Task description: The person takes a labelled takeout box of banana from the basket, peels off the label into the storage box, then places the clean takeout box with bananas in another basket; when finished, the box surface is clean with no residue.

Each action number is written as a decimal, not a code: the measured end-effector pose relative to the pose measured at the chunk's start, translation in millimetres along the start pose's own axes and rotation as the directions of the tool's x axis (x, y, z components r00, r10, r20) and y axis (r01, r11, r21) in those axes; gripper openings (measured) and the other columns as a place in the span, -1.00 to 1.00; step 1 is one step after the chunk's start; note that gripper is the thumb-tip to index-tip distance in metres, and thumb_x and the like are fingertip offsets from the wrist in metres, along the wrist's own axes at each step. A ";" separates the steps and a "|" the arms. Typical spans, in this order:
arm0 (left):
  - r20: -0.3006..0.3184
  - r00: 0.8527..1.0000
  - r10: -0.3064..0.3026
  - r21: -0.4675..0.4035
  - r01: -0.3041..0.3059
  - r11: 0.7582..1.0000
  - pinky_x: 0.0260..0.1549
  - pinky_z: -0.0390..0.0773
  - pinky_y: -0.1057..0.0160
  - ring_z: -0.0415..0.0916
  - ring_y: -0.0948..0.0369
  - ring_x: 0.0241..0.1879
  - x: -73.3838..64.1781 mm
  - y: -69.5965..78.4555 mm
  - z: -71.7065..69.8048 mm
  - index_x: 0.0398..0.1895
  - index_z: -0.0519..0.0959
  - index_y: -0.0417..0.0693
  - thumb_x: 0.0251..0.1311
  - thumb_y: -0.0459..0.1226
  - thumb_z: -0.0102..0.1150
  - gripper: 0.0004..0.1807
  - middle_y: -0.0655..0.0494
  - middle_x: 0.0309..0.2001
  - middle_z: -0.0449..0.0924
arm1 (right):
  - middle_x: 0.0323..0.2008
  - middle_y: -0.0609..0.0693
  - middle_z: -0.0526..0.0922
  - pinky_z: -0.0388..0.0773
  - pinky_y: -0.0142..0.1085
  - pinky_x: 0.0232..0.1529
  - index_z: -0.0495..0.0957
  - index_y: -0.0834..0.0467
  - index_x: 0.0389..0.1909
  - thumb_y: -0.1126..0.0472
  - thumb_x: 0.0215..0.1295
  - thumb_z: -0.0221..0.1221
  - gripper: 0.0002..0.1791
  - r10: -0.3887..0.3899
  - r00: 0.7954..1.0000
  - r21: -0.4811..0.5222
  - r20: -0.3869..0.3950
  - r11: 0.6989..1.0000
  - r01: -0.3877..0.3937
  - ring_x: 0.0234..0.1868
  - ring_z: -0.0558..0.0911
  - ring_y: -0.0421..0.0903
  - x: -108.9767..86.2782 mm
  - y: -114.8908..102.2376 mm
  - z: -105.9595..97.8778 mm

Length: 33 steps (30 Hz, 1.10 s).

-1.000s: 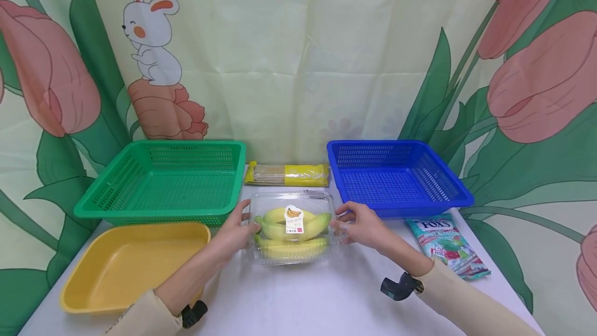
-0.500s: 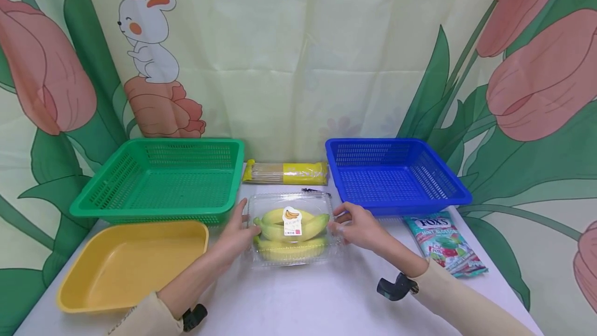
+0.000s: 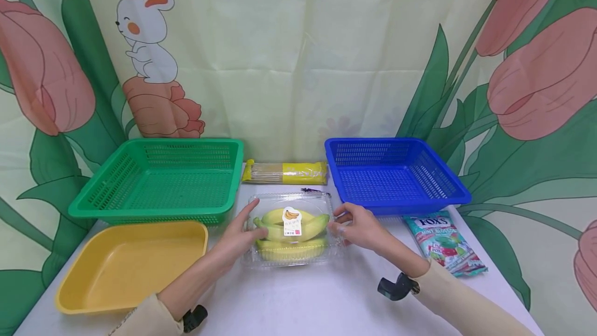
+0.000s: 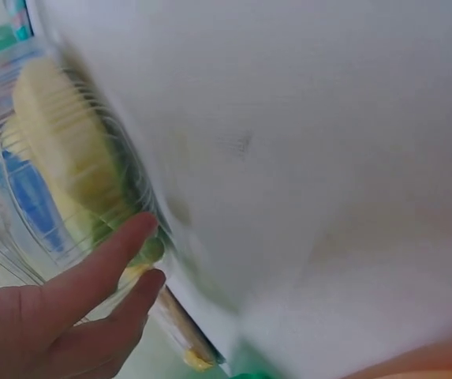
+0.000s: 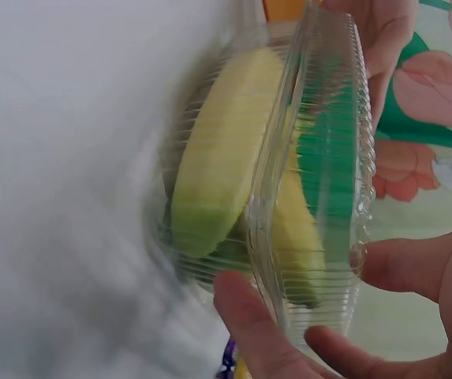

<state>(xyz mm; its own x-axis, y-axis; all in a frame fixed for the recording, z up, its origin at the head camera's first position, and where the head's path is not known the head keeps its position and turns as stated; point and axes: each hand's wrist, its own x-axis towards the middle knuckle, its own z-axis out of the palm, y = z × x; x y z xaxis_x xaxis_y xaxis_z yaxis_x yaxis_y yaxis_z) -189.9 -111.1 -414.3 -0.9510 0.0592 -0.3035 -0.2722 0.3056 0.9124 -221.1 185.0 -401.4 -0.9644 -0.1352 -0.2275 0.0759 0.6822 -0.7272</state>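
A clear plastic clamshell box (image 3: 298,261) with yellow-green bananas (image 3: 291,248) inside and a white banana label on its lid sits at the middle of the white table. At its left side is my left hand (image 3: 235,232), index finger stretched along the back left corner and thumb over the lid's edge; in the left wrist view straight fingers (image 4: 91,276) touch the box's end. My right hand (image 3: 356,226) holds the right side between thumb and bent fingers. The right wrist view shows that thumb at the lid's rim and a fingertip low on the ribbed wall (image 5: 210,276).
A green basket (image 3: 233,191) stands back left, with a yellow basin (image 3: 70,294) in front of it. Back right is a blue basket (image 3: 401,210), beside a teal candy bag (image 3: 445,245). A yellow noodle packet (image 3: 305,173) lies between the baskets. Behind hangs a printed curtain (image 3: 280,66).
My left hand's index finger has stretched toward the box's back corner and its thumb has slid further over the lid. The right hand keeps its hold; the box has hardly moved.
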 end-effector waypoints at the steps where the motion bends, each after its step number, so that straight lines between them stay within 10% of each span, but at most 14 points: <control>1: 0.001 1.000 0.000 0.006 0.000 1.000 0.61 -0.13 -0.48 -0.31 -0.30 0.72 0.1 -0.4 -0.2 0.74 0.01 0.27 0.37 -0.29 0.22 -0.06 -0.19 0.75 -0.22 | 0.00 0.14 0.79 0.82 -0.18 -0.31 0.58 0.23 0.16 0.15 0.37 0.40 -0.57 -0.005 1.000 -0.005 0.008 1.000 0.005 -0.16 0.76 -0.10 0.2 -0.1 -1.2; 21: 0.025 1.000 0.016 0.050 -0.017 0.999 0.60 0.01 -0.44 -0.26 -0.33 0.71 -2.5 -2.6 -1.5 0.74 0.00 0.26 0.43 -0.29 0.25 -0.07 -0.17 0.76 -0.21 | -0.19 0.16 0.83 0.81 -0.14 -0.26 0.69 0.24 0.03 0.32 0.48 0.15 -0.78 -0.117 0.986 -0.046 0.117 0.991 0.123 -0.22 0.82 0.05 8.0 -7.6 -40.1; 33: 0.017 1.000 0.020 0.037 -0.021 0.999 0.61 -0.06 -0.46 -0.28 -0.29 0.73 -1.2 -4.9 0.3 0.73 0.00 0.27 0.42 -0.25 0.27 -0.07 -0.16 0.76 -0.20 | -0.22 0.18 0.82 0.80 -0.07 -0.29 0.70 0.20 0.01 0.16 0.44 0.33 -0.76 -0.262 0.950 -0.006 0.172 0.964 0.267 -0.32 0.79 0.04 27.0 -28.8 -34.1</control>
<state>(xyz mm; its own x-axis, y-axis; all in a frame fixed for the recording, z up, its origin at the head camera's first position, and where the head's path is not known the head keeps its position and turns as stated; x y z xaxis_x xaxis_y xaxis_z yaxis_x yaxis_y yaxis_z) -187.4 -112.3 -418.5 -0.9536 0.0817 -0.2897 -0.2466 0.3394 0.9077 -257.9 186.2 -364.4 -0.8922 -0.4306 -0.1364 -0.1862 0.6257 -0.7575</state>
